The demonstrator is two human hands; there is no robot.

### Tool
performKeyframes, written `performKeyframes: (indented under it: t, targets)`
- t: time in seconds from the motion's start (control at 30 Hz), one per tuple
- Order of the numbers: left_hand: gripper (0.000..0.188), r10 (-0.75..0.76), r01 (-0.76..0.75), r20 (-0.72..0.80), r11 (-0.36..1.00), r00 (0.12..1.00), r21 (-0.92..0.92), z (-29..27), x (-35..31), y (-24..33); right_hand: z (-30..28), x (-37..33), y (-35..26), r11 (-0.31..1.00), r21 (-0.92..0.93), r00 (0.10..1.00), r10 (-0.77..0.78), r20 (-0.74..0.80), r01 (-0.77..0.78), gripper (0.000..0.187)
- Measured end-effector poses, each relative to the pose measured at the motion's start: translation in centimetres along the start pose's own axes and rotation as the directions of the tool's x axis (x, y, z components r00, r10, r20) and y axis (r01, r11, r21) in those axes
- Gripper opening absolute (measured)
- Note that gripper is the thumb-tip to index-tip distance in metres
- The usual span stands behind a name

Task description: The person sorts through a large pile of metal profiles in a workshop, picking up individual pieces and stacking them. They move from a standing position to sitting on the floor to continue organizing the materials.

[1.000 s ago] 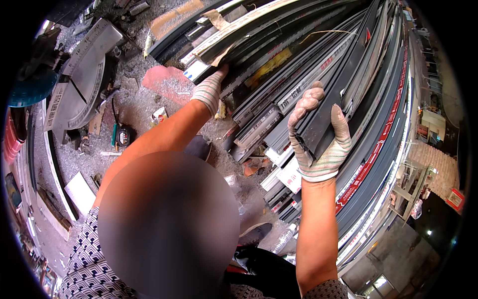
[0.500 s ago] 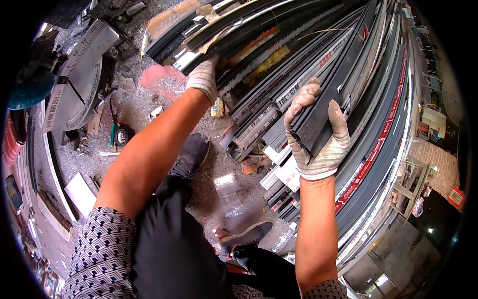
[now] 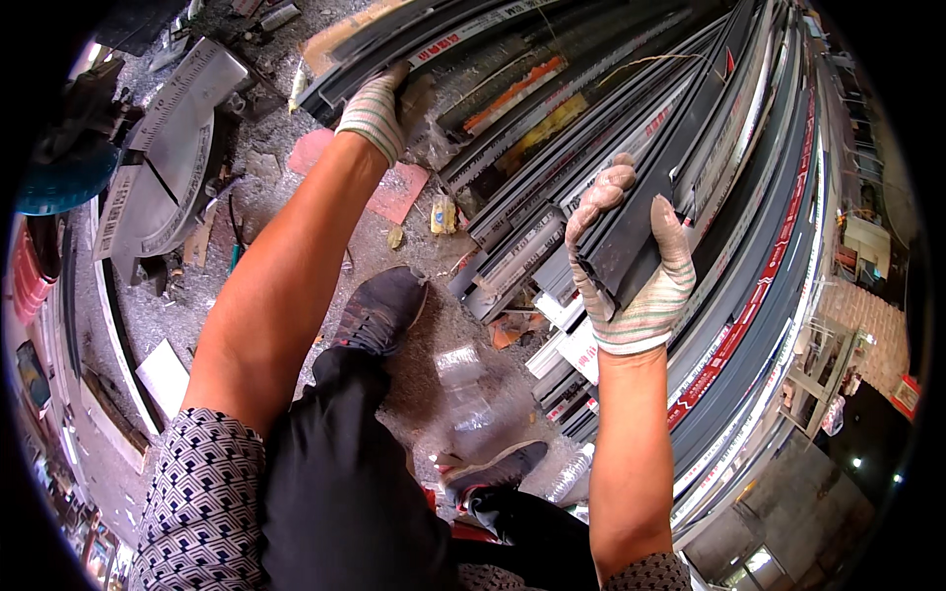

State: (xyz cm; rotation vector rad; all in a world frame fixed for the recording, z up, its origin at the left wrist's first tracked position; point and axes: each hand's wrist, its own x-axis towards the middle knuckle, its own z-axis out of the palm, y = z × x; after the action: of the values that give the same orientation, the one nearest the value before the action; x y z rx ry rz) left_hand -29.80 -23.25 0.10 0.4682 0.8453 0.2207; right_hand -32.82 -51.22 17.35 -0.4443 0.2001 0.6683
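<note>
Both my hands wear striped, pale knitted gloves. My right hand (image 3: 641,281) cups the near end of a long dark grey metal profile (image 3: 645,212), thumb on one side and fingers curled on the other. That profile slants away to the upper right over a stack of others. At the upper left, my left hand (image 3: 374,116) is closed against the edge of several dark profiles (image 3: 434,51) lying side by side, near their ends. Its fingertips are dirty and partly hidden. Between the two groups, an orange strip (image 3: 514,93) and a yellow piece (image 3: 542,133) show lower down.
A long stack of profiles (image 3: 739,335) with red and white labels fills the right side. A metal mitre scale (image 3: 163,148) stands at left. Beside my shoe (image 3: 384,305), pink board pieces (image 3: 399,192) and clear plastic (image 3: 463,384) litter the floor.
My left hand has moved left and slightly up, and the profiles beside it have shifted left, widening the gap. My right hand keeps its hold on the grey profile.
</note>
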Motion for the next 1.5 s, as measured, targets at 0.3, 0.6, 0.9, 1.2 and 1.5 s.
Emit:
performKeyframes:
  t: [0.3,0.6,0.9,1.2,1.5]
  targets:
    - [0.028,-0.039,0.04,-0.013,0.993,0.999,0.109,0.7,0.1,0.0,-0.1,-0.1,0.2,1.0,-0.019,1.0,-0.004,-0.027,0.003,0.049]
    - [0.036,-0.187,0.145,0.199,0.967,0.962,0.207,0.4,-1.6,0.8,0.2,0.4,0.7,0.992,-0.123,0.997,-0.038,-0.07,0.029,0.047]
    - [0.046,-0.324,0.197,0.533,0.939,0.781,0.282,3.2,-7.8,-0.6,-0.2,0.3,1.0,1.0,-0.029,0.994,-0.004,-0.106,0.001,0.046]
    - [0.036,-0.324,0.062,0.637,0.915,0.7,0.398,5.0,-11.3,-0.4,-0.7,0.9,1.8,0.995,-0.099,0.994,-0.011,-0.112,0.0,0.041]
    - [0.034,-0.214,-0.102,0.639,0.902,0.739,0.419,5.2,-12.8,-3.1,-0.6,1.8,2.7,0.98,-0.176,0.956,0.039,-0.289,-0.093,0.041]
